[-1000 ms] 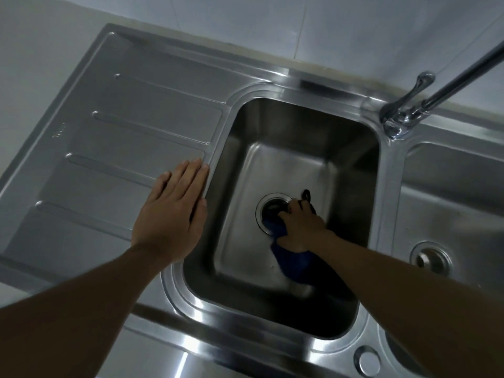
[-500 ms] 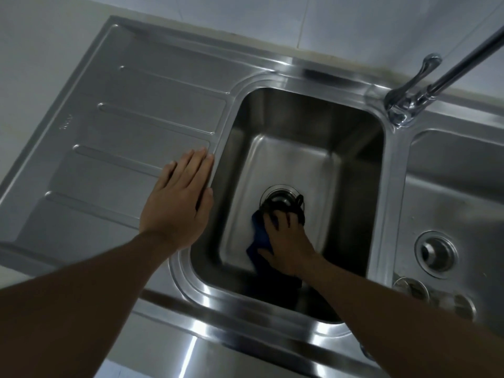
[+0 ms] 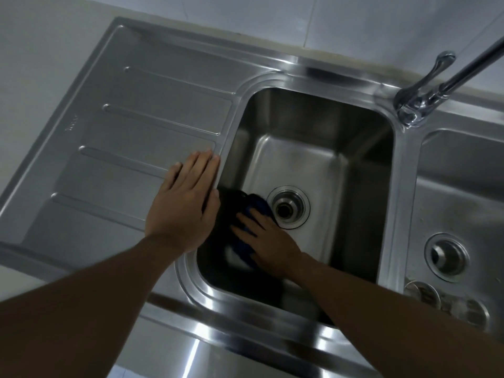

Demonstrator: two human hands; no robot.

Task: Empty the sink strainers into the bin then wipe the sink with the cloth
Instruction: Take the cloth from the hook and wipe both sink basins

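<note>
Cloth point(image 3: 257, 208) now sits on the floor of the sink point(image 3: 313, 118), just left of the drain point(image 3: 288, 208). It is dark blue and bunched, pinned under our right hand point(image 3: 268, 241), whose fingers lie spread and flat on top of it, pressing rather than gripping.

A second ago the same cloth lay over the drain and hid part of it. Since then we have swept it leftward and toward us, so the drain's ring and dark hole now show whole.

Our left hand point(image 3: 185, 203) has not moved. It rests farther left of the drain, up on the ribbed drainboard point(image 3: 136, 126), palm down with straight fingers at the basin's lip, holding nothing and bracing us.

We judge that wiping is well under way, with the strokes now working out from the drain toward the left wall and near corner. The floor right of the drain, the walls and the second basin point(image 3: 463, 165) farther right probably remain to be done.
</note>
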